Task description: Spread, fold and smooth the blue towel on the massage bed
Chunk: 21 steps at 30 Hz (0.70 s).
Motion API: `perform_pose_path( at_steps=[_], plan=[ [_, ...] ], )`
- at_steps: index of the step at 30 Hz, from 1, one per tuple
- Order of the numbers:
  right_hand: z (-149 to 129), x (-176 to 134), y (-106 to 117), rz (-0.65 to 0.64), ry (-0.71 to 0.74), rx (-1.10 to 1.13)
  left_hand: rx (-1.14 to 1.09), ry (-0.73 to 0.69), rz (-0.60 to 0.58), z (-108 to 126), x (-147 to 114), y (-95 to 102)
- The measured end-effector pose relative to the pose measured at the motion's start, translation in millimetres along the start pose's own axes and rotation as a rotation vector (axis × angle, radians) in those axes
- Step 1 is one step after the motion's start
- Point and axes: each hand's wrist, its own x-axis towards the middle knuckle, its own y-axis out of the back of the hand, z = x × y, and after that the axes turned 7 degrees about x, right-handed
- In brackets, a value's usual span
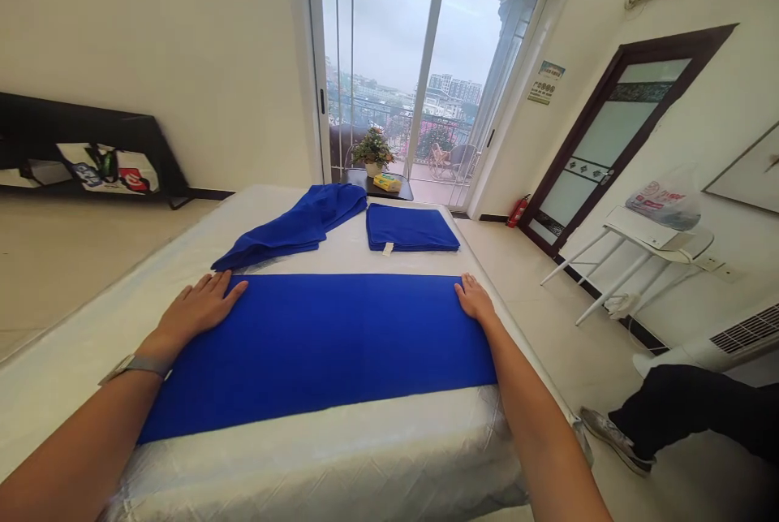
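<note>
A flat blue cloth (341, 343), spread as a long rectangle, lies across the near end of a white plastic-covered mattress (316, 457). My left hand (204, 300) rests palm down on its far left corner, fingers stretched out, a watch on the wrist. At the far right corner my right hand (473, 296) lies flat with its fingers extended. Beyond the cloth, to the left, is a loose, crumpled blue cloth (292, 226). A neatly folded blue cloth (412, 228) with a small white tag sits to the right of it.
A small dark table (395, 188) with a potted plant (373, 153) stands past the mattress, before glass sliding doors. On the right are a white chair (657, 242) bearing a plastic bag and a person's leg and shoe (617, 437). A black cabinet (131, 136) is at left.
</note>
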Motion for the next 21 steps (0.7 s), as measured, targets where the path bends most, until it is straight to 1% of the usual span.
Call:
perform_pose_path(
  at_steps=[4, 6, 8, 9, 10, 11, 13, 14, 16, 17, 18, 19, 21],
  plan=[
    [-2, -2, 0, 0.018, -0.008, 0.02, 0.053, 0.01, -0.097, 5, -2, 17.3],
    [-2, -2, 1, 0.026, -0.011, 0.027, 0.079, 0.065, -0.118, 15, -3, 28.8],
    [-2, -2, 0, 0.037, -0.008, 0.031, 0.103, 0.126, -0.062, 40, -8, 41.1],
    [-3, -2, 0, 0.042, -0.006, 0.032, 0.115, 0.122, -0.014, 59, -12, 47.1],
    [-3, -1, 0, 0.046, -0.004, 0.034, 0.125, 0.084, 0.039, 82, -19, 52.5],
    [-3, -1, 0, 0.048, -0.003, 0.035, 0.135, -0.002, 0.079, 111, -28, 57.1],
    [-3, 0, 1, 0.047, -0.002, 0.042, 0.12, -0.28, 0.099, 179, -54, 62.5],
    [-3, 1, 2, 0.042, -0.002, 0.046, 0.096, -0.45, 0.102, 216, -71, 62.9],
    [-2, 3, 5, 0.024, 0.001, 0.05, 0.022, -0.79, 0.108, 290, -111, 58.8],
    [-1, 3, 6, 0.015, 0.006, 0.05, -0.014, -0.942, 0.128, 324, -132, 54.7],
    [-1, 5, 9, 0.006, 0.012, 0.048, -0.041, -1.064, 0.164, 355, -154, 49.8],
    [0, 6, 11, -0.001, 0.019, 0.044, -0.058, -1.164, 0.195, 382, -174, 44.3],
    [2, 9, 16, -0.012, 0.028, 0.034, -0.074, -1.292, 0.244, 425, -207, 33.8]
  ],
)
